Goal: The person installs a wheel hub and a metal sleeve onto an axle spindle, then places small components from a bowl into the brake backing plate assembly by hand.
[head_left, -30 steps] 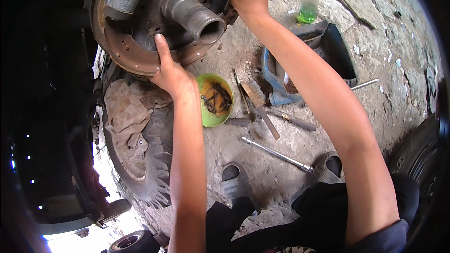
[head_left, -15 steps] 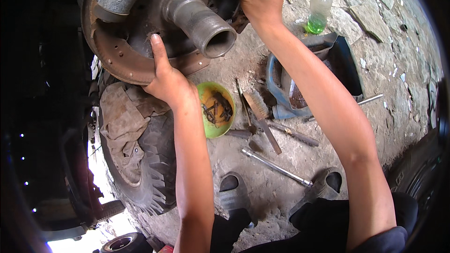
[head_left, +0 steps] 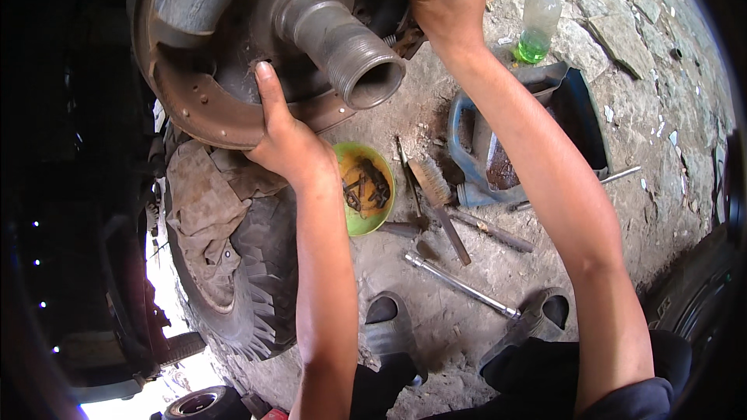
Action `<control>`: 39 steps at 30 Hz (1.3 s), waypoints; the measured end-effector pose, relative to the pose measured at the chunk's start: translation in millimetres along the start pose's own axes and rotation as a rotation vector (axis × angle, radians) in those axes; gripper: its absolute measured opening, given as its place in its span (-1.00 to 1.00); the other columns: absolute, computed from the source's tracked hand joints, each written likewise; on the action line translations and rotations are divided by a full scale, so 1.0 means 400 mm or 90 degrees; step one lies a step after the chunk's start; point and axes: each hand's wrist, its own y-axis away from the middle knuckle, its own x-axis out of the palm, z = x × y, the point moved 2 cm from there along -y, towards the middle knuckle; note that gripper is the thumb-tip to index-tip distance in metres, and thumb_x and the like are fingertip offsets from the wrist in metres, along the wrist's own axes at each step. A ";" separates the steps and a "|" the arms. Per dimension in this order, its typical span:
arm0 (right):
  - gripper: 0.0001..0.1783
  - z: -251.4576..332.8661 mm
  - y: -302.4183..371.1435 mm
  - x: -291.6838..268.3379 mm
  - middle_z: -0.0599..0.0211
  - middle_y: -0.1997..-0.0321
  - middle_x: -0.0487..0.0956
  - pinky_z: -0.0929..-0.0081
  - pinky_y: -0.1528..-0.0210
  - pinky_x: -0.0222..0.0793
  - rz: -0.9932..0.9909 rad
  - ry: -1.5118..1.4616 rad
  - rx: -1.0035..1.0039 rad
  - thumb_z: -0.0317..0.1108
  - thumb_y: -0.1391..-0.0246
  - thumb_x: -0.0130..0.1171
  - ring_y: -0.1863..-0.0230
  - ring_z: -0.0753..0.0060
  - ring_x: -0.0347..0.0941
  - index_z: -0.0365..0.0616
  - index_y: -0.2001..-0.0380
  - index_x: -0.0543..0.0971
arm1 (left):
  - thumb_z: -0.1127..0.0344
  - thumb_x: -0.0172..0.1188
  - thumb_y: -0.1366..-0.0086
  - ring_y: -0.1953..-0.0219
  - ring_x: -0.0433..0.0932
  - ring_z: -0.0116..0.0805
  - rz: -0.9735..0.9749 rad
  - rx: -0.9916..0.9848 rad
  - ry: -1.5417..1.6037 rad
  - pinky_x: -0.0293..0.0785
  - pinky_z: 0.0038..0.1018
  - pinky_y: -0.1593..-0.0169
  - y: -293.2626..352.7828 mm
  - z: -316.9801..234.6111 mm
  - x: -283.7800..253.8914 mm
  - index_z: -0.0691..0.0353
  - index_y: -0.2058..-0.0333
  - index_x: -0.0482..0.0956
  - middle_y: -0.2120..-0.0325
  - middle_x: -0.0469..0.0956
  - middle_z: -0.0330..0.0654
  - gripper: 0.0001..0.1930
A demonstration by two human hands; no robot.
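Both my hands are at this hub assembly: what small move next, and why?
Perhaps nudge the curved brown shoe inward with the left hand, which grips its lower edge, thumb across its inner edge. The right hand is at the right side of the hub assembly, likely able to steady it. Whether the shoe is seated, I can't tell.

The curved, rust-brown metal brake shoe bore pale rivet dots. The hollow grey metal spindle showed fine parallel rings at its end. The round plastic bowl was lime green, with orange-yellow staining inside. The clear plastic bottle carried a blue cap and bright green liquid. The cut-open plastic canister was faded blue. The crumpled cloth rag was beige-brown. The blocky-treaded rubber tyre was dark grey. The slender metal bar was silver.
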 end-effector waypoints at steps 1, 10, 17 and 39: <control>-0.43 0.000 0.007 -0.002 0.23 0.17 0.62 0.50 0.03 0.40 -0.012 0.007 0.009 -0.03 -0.13 0.37 0.14 0.49 0.48 -0.36 0.07 0.51 | 0.18 0.50 -0.12 0.08 0.53 -0.28 0.003 -0.009 -0.016 0.56 -0.31 -0.03 -0.006 -0.006 -0.002 0.64 0.02 0.40 0.01 0.47 0.03 -0.33; -0.41 0.001 0.017 -0.001 0.22 0.19 0.61 0.50 0.05 0.40 -0.024 0.011 0.033 -0.01 -0.12 0.37 0.16 0.48 0.47 -0.37 0.09 0.51 | 0.20 0.51 -0.10 0.09 0.52 -0.27 0.009 0.027 -0.012 0.54 -0.26 -0.03 -0.011 -0.011 -0.001 0.65 0.00 0.41 0.01 0.49 0.03 -0.32; -0.39 0.008 0.017 -0.002 0.22 0.19 0.61 0.50 0.05 0.40 -0.018 -0.010 0.034 0.01 -0.11 0.38 0.16 0.47 0.47 -0.37 0.08 0.50 | 0.19 0.51 -0.10 0.04 0.51 -0.24 0.041 0.002 0.028 0.54 -0.22 -0.07 -0.010 -0.004 -0.002 0.66 -0.02 0.38 -0.02 0.46 0.04 -0.28; -0.45 0.002 0.007 0.001 0.25 0.21 0.60 0.51 0.06 0.39 -0.015 0.044 -0.009 -0.02 -0.14 0.35 0.18 0.50 0.45 -0.34 0.11 0.51 | 0.39 0.40 -0.19 -0.27 0.28 -0.30 0.061 0.007 0.055 0.19 -0.32 -0.36 -0.011 0.002 -0.001 0.37 -0.33 0.13 -0.31 0.23 -0.11 -0.19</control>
